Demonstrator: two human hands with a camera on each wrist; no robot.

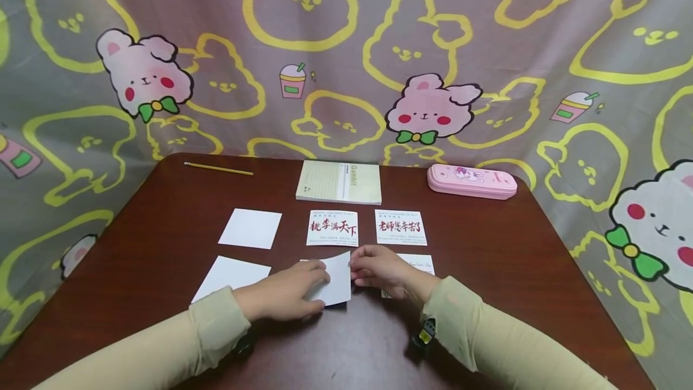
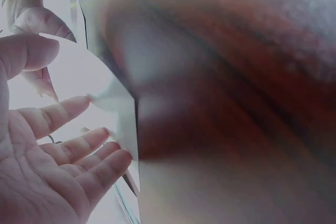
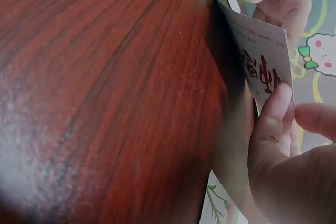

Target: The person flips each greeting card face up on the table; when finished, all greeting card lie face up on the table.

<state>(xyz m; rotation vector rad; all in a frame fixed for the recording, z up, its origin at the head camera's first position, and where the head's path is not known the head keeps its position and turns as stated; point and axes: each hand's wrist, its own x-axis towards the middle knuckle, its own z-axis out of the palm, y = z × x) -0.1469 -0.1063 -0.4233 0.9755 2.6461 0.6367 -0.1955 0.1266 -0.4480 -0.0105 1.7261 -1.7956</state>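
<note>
White-backed card (image 1: 338,281) sits on the near side of the notebook (image 1: 319,188), plain face up, with a red-lettered card (image 1: 332,227) lying between the two. Right hand (image 1: 387,272): thumb and fingers clamped on the right edge, which stands tilted off the worktop (image 1: 346,354). Left hand (image 1: 287,294): fingers apart and fairly straight, tips touching the card, no grip seen. Right wrist view shows red characters (image 3: 261,72) on the underside. Handling, by judgement: very light, stiffer than writing paper yet springy, since the sheet bows a little between the hands; surface probably smooth, somewhat slippery under flat fingertips; corners apt to crease. Best hold looks like a soft thumb-and-finger pinch at mid-edge, away from the corners, the other hand merely steadying; a hard squeeze would likely leave a kink. Lying flat, such stock offers little edge to get under, judging by the blank card (image 1: 250,229) to the near left of the notebook; a fingernail slipped beneath one side seems the way in.
</note>
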